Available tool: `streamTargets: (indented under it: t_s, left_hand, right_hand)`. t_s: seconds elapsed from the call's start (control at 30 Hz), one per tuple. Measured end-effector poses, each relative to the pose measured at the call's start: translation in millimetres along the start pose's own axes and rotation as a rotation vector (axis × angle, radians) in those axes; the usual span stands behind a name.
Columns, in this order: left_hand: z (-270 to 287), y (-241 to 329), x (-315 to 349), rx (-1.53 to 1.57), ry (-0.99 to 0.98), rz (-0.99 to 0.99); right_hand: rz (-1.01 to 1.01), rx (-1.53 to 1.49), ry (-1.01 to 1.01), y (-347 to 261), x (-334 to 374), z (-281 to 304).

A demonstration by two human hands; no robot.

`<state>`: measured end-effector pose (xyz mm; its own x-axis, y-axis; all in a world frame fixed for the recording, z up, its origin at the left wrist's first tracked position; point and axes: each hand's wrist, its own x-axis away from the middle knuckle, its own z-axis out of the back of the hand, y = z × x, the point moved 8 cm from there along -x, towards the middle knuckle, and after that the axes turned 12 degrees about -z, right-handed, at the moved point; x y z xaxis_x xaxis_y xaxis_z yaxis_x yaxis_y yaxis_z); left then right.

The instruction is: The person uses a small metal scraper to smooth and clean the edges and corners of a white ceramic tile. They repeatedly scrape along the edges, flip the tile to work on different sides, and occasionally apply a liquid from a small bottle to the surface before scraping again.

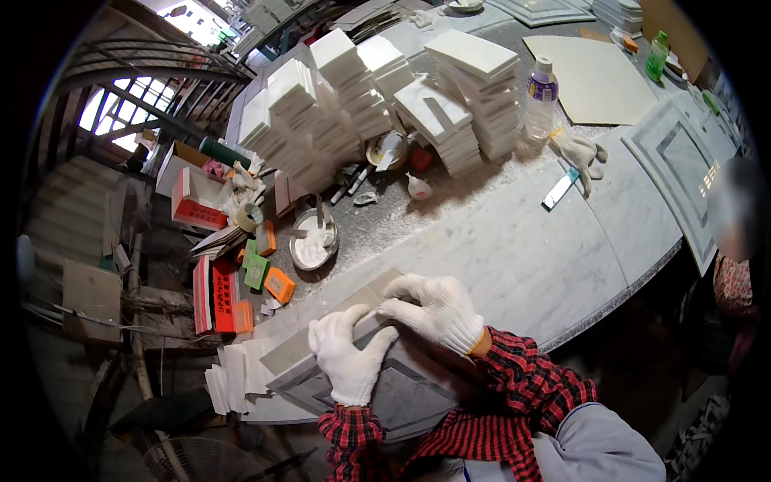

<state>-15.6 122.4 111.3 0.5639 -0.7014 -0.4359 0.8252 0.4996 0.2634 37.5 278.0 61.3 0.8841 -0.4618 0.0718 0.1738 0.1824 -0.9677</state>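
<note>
Both my hands wear white knitted gloves, with red-and-black checked sleeves at the wrists. My left hand [349,357] curls over the upper edge of a grey stone panel [405,394] with darker inlaid bands, its thumb toward the right hand. Close beside it, my right hand [440,312] bends thumb and fingers round the same edge. The gloves hide whether any small piece sits between the fingertips. The panel lies tilted at the near side of the marble-topped table [514,249]. A flat grey-brown strip [293,341] runs along the panel's edge, partly under my left hand.
Tall stacks of white tiles [474,88] stand at the back. A metal bowl of white powder [313,241], orange and green small boxes [269,269] and a red box [213,293] sit left. Right are a bottle [541,96], a loose glove [580,153] and another inlaid panel [675,169]; someone's patterned sleeve [732,285] shows.
</note>
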Motion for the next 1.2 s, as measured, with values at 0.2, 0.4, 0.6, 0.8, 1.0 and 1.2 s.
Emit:
streamTargets:
  t_s: [0.2,0.4,0.6,0.8,1.0,1.2]
  left_hand:
    - [-6,9,-11,-0.001,-0.036,0.028]
    - [-10,6,-13,-0.004,0.004,0.043]
    - [-9,6,-12,-0.006,0.047,0.011]
    - [-8,-1,-7,0.020,0.073,-0.019]
    - [-14,4,-6,0.000,0.047,-0.065]
    - [-14,0,-12,-0.001,-0.088,-0.083]
  right_hand:
    - [0.075,-0.165,-0.049,2,-9,0]
    - [-0.171,-0.135,-0.104,6,-65,10]
    - [0.262,0.400,-0.126,-31,-155,-36]
    - [0.344,0.986,-0.424,-36,-207,-138]
    - [0.585,1.202,-0.271,-17,-218,-169]
    - [0.262,0.873,-0.057,-70,-179,-65]
